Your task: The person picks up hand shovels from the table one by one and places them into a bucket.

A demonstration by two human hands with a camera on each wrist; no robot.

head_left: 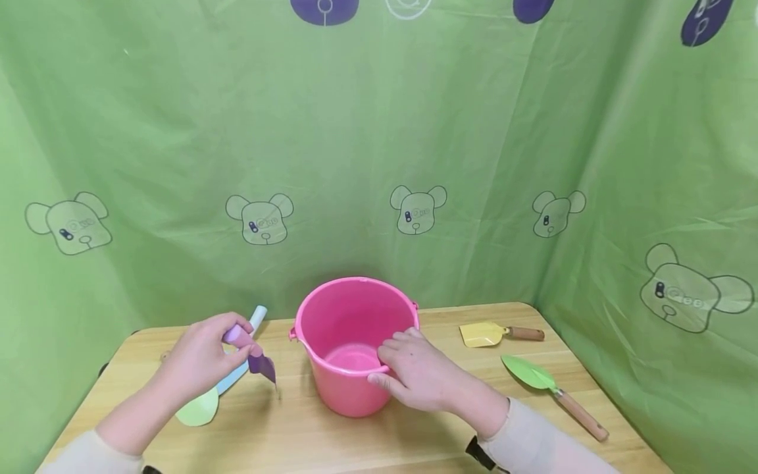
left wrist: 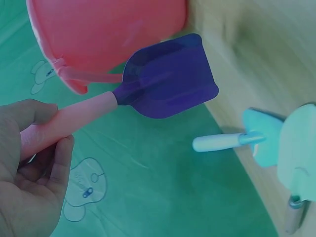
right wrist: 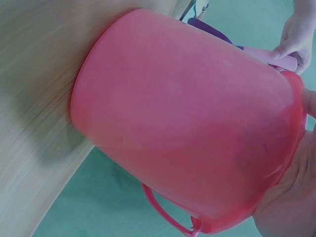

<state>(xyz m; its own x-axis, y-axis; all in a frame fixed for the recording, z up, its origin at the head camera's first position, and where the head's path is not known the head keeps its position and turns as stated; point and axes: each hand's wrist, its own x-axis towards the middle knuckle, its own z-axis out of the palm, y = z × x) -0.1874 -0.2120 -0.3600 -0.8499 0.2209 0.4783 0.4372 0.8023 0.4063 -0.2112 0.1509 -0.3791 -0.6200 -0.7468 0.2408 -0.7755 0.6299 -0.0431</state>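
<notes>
My left hand point(head_left: 204, 355) grips the lilac handle of a small toy shovel point(left wrist: 168, 79) with a flat purple blade. In the head view the blade points down above the table, left of a pink bucket point(head_left: 331, 385). Fingers of my right hand point(head_left: 423, 372) hook over the bucket's near right rim, with the thumb outside. The bucket stands upright, and nothing shows inside it. Below and behind my left hand lie a light blue shovel point(head_left: 233, 376) and a pale green trowel point(head_left: 198, 409), both partly hidden by that hand in the head view.
A yellow shovel point(head_left: 482, 334) with a wooden handle lies at the table's back right. Nearer, a green leaf-shaped trowel point(head_left: 530, 373) lies slantwise. Green cloth point(head_left: 343, 151) with bear prints hangs behind and beside the wooden table point(head_left: 331, 447).
</notes>
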